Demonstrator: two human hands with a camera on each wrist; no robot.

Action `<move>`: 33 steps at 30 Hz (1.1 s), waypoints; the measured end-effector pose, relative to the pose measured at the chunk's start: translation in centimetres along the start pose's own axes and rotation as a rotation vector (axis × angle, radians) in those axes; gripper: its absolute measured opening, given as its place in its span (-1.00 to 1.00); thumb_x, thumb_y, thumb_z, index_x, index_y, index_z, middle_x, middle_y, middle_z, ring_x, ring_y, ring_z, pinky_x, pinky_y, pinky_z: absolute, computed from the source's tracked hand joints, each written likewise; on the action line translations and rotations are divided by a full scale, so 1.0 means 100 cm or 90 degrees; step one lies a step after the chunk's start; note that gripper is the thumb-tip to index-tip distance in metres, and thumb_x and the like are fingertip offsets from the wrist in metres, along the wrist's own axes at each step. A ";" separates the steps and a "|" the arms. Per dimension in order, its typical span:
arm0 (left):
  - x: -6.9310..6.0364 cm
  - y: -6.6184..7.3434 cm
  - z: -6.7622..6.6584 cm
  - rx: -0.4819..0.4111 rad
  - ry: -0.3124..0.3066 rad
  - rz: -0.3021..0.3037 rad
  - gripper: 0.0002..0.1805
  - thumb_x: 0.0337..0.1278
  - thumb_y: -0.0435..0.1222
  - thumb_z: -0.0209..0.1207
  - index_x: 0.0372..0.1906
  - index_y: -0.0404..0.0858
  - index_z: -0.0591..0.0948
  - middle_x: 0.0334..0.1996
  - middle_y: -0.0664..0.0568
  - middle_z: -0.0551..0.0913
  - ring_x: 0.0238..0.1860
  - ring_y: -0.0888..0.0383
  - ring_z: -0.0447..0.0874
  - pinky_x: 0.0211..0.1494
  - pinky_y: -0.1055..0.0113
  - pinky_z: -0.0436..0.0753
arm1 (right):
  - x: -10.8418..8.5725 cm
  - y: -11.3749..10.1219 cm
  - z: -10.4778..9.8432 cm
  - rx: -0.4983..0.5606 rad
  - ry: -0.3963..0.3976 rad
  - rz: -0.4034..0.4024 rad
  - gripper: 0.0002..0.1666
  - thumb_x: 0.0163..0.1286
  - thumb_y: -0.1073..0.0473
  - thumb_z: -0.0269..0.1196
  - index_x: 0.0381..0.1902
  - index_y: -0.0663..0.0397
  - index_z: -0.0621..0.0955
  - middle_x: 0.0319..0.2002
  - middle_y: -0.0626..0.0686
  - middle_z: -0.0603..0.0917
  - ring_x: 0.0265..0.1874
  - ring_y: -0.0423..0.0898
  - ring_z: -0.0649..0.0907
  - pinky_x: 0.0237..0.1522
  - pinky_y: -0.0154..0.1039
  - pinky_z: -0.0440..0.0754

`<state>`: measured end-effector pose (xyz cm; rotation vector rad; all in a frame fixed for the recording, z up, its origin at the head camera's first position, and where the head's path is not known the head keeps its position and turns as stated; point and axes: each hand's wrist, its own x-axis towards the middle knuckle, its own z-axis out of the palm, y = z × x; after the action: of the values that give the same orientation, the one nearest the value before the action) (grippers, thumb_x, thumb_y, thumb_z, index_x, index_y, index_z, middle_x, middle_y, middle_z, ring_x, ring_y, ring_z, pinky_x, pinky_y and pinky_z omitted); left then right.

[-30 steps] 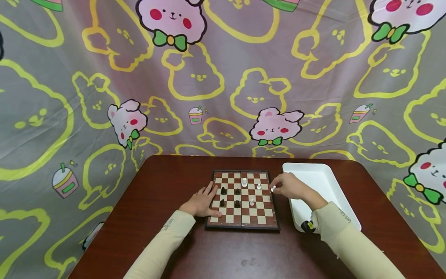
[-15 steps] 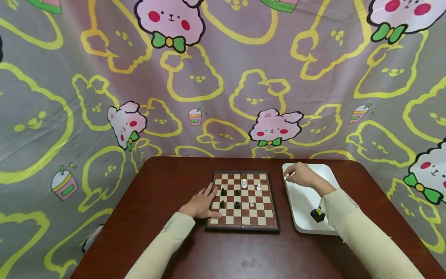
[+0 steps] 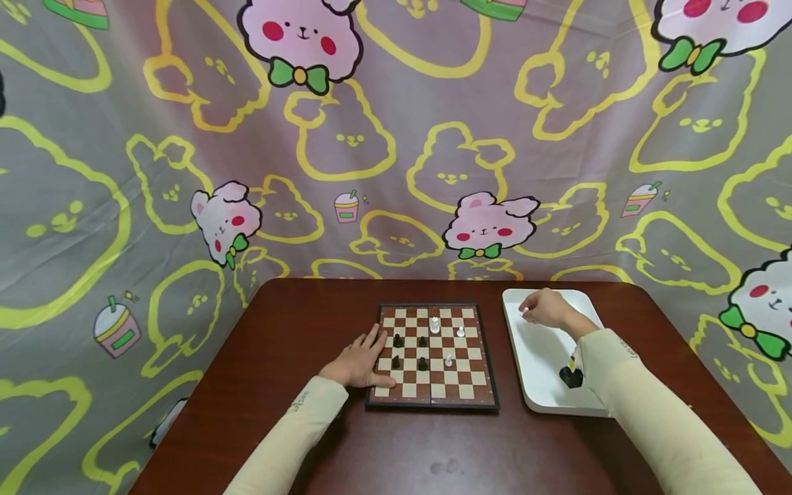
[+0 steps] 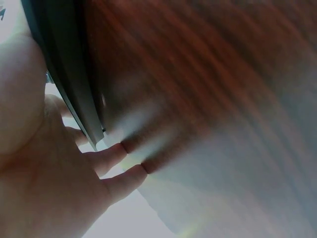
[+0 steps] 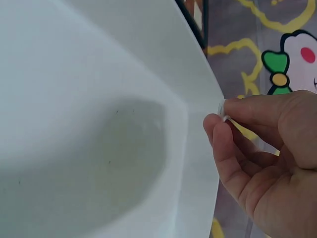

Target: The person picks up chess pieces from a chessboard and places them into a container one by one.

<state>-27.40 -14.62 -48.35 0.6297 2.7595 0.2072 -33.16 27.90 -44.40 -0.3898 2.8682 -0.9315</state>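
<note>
The right hand (image 3: 549,308) pinches a small white chess piece (image 3: 524,313) over the tray (image 3: 544,381), toward its 11 o'clock corner; a strip of table (image 3: 508,371) separates tray from chessboard (image 3: 411,390); the left hand (image 3: 355,362), fingers wide, spans the board's 9 o'clock edge; since the earlier frame, the piece has shifted toward 3 o'clock, past the tray's rim.

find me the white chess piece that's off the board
In the head view, the white chess piece is right of the chessboard, pinched in the right hand over the far end of the white tray.
</note>
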 end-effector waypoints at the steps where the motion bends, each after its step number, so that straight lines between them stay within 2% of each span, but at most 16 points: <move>1: 0.000 0.000 0.000 0.001 -0.002 -0.002 0.22 -0.12 0.38 0.14 0.52 -0.17 -0.11 0.49 -0.15 -0.28 0.39 -0.27 0.00 0.25 -0.17 0.24 | 0.000 0.001 0.000 0.000 0.002 0.004 -0.86 0.14 0.38 0.26 -0.34 0.36 0.69 -0.57 -0.01 0.68 -0.56 -0.23 0.61 -0.47 -0.30 0.56; 6: 0.001 0.000 0.001 0.005 -0.004 -0.004 0.23 -0.13 0.39 0.13 0.52 -0.16 -0.12 0.50 -0.13 -0.29 0.40 -0.26 -0.01 0.26 -0.16 0.23 | -0.001 0.007 -0.005 -0.016 0.012 0.005 -0.81 0.15 0.36 0.25 -0.30 0.42 0.66 -0.57 0.03 0.67 -0.57 -0.20 0.60 -0.48 -0.29 0.55; 12: 0.000 0.000 0.002 0.004 -0.002 -0.002 0.22 -0.13 0.39 0.13 0.52 -0.16 -0.11 0.50 -0.13 -0.27 0.39 -0.26 0.01 0.25 -0.16 0.25 | -0.002 0.010 -0.010 -0.058 0.047 0.000 -0.71 0.17 0.30 0.29 -0.20 0.45 0.65 -0.40 0.16 0.70 -0.43 -0.01 0.65 -0.37 -0.14 0.57; 15: 0.000 0.000 0.002 0.001 -0.005 -0.004 0.22 -0.13 0.38 0.13 0.52 -0.16 -0.11 0.50 -0.13 -0.28 0.39 -0.26 0.00 0.25 -0.16 0.24 | -0.002 0.002 -0.012 -0.068 0.063 -0.016 -0.71 0.16 0.29 0.31 -0.20 0.43 0.65 -0.35 0.20 0.70 -0.37 0.08 0.65 -0.31 -0.06 0.57; 19: 0.000 0.000 0.001 -0.001 -0.006 -0.007 0.22 -0.12 0.38 0.14 0.52 -0.15 -0.12 0.50 -0.13 -0.29 0.40 -0.25 -0.01 0.26 -0.16 0.23 | 0.001 -0.016 -0.009 -0.067 0.069 -0.043 -0.75 0.13 0.30 0.32 -0.23 0.38 0.66 -0.38 0.16 0.70 -0.38 0.06 0.65 -0.31 -0.05 0.56; 25: 0.000 -0.001 0.000 0.005 -0.005 -0.007 0.22 -0.12 0.38 0.13 0.52 -0.16 -0.13 0.49 -0.13 -0.29 0.40 -0.25 -0.01 0.26 -0.16 0.23 | 0.006 -0.048 0.007 -0.026 -0.006 -0.054 -0.78 0.20 0.31 0.29 -0.19 0.31 0.67 -0.34 0.06 0.68 -0.40 -0.08 0.63 -0.35 -0.14 0.57; 33: 0.000 0.000 0.001 0.002 0.000 -0.001 0.22 -0.12 0.38 0.13 0.52 -0.18 -0.11 0.49 -0.15 -0.28 0.39 -0.28 0.01 0.25 -0.17 0.24 | 0.016 -0.075 0.037 -0.005 -0.116 -0.059 -0.73 0.19 0.33 0.32 -0.13 0.30 0.66 -0.35 0.02 0.66 -0.38 -0.11 0.61 -0.36 -0.20 0.59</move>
<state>-27.37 -14.59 -48.40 0.6294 2.7602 0.2022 -32.46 19.49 -42.99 -0.5806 2.7100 -0.8507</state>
